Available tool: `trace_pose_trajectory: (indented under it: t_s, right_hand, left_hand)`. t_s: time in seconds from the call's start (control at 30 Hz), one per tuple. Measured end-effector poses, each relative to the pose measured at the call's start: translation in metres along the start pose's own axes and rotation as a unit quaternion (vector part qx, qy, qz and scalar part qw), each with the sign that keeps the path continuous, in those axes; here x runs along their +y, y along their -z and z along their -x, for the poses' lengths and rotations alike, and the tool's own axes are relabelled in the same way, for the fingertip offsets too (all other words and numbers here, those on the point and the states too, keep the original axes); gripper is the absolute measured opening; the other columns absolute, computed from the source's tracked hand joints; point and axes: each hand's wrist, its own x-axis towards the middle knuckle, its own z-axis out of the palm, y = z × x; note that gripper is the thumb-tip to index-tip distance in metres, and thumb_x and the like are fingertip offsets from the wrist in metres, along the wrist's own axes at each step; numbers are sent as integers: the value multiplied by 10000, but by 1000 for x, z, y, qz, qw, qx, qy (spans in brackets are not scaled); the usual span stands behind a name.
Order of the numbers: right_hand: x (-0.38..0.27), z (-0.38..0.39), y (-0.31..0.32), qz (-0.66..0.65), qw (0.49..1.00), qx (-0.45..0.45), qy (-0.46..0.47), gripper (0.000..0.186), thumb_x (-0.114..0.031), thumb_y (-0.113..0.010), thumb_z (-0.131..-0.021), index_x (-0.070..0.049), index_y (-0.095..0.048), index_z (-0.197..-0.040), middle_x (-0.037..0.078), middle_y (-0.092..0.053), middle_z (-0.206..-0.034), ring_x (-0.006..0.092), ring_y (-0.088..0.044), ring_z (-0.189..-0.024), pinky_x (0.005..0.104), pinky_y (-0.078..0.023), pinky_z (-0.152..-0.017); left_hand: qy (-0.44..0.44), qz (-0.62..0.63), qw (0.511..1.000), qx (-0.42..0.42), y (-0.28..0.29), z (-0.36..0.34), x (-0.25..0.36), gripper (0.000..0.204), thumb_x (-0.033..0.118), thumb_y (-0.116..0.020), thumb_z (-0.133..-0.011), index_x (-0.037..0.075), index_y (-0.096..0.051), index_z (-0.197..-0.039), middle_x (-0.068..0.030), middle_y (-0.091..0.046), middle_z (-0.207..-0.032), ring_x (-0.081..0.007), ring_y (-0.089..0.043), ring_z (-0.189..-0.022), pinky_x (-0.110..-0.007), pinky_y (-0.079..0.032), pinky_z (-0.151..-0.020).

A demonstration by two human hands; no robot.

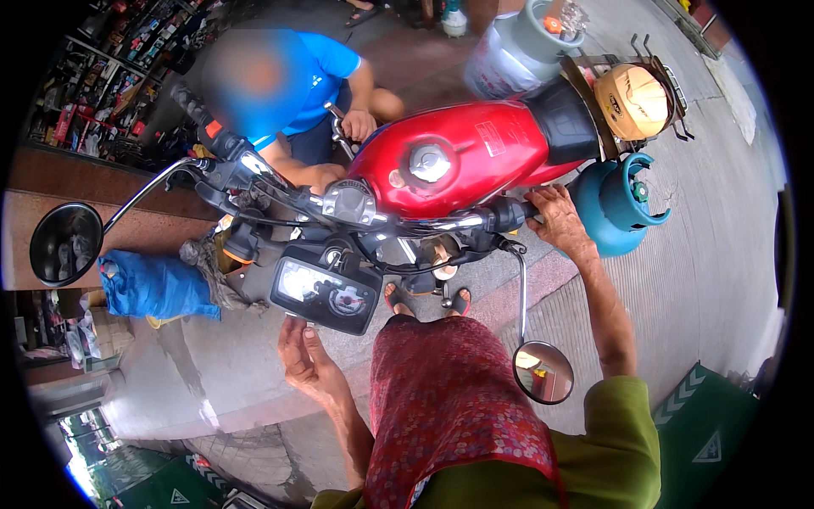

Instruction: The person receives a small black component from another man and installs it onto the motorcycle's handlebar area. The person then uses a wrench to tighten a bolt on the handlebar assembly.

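A red motorcycle point(458, 161) stands across the view in front of me, its handlebar on the near side. My left hand point(309, 365) is below the black headlight and gauge housing point(339, 318). Its fingers stretch up and their tips touch the housing's lower edge, with the thumb apart. My right hand point(561, 222) is closed at the outer end of the black handlebar grip point(509, 214). Across the motorcycle, a crouching person in a blue shirt point(326, 64) has one hand point(359, 125) by a metal lever and the other point(322, 176) near the handlebar's middle.
Round mirrors stick out at the left point(66, 244) and lower right point(543, 372). A teal gas cylinder point(606, 208) stands beyond my right hand, a grey one point(517, 55) farther back. A yellow helmet point(632, 102) sits on the rear rack. A blue sack point(161, 284) lies left.
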Motion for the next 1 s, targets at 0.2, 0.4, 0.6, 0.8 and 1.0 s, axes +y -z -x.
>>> trace_pose_trajectory:
  t_s: [0.2,0.4,0.6,0.8,1.0]
  right_hand:
    - [-10,-25,-5,-35,994,-48,-93,152,-113,-659,-621,-62,-661,-764,163,-638,-768,318,-609,-832,388,-449,-825]
    - [-9,-16,-10,-52,994,0,-92,258,-173,-718,-597,-87,-658,-833,127,-624,-810,300,-586,-831,393,-433,-820]
    - [-10,-26,-10,-69,989,-12,-130,194,-176,-732,-550,-60,-650,-682,125,-625,-709,308,-578,-764,373,-424,-791]
    - [-8,-25,-13,-86,990,-3,-109,155,-91,-677,-546,-74,-656,-699,104,-633,-732,297,-572,-790,366,-411,-818]
    - [-6,-22,-14,-84,990,-2,-113,168,-54,-652,-560,-83,-664,-725,90,-641,-774,291,-570,-827,364,-409,-831]
  left_hand:
    - [72,1,997,40,5,-9,-3,174,72,-534,-902,-24,-617,-1023,-174,-549,-1170,-230,-579,-1018,-331,-495,-822]
    - [74,-19,996,55,-15,-62,-5,256,160,-529,-923,-34,-602,-1073,-165,-571,-1147,-199,-578,-961,-318,-489,-796]
    - [68,1,997,39,-40,-117,13,382,279,-455,-957,-47,-565,-1124,-159,-591,-1130,-186,-570,-949,-290,-454,-761]
    - [31,105,994,-9,-58,-138,5,472,279,-441,-963,-68,-379,-1276,-186,-575,-1142,-165,-564,-950,-268,-455,-734]
    - [60,111,992,0,-61,-137,7,464,231,-530,-923,-56,-393,-1261,-189,-578,-1140,-151,-573,-902,-247,-462,-704]
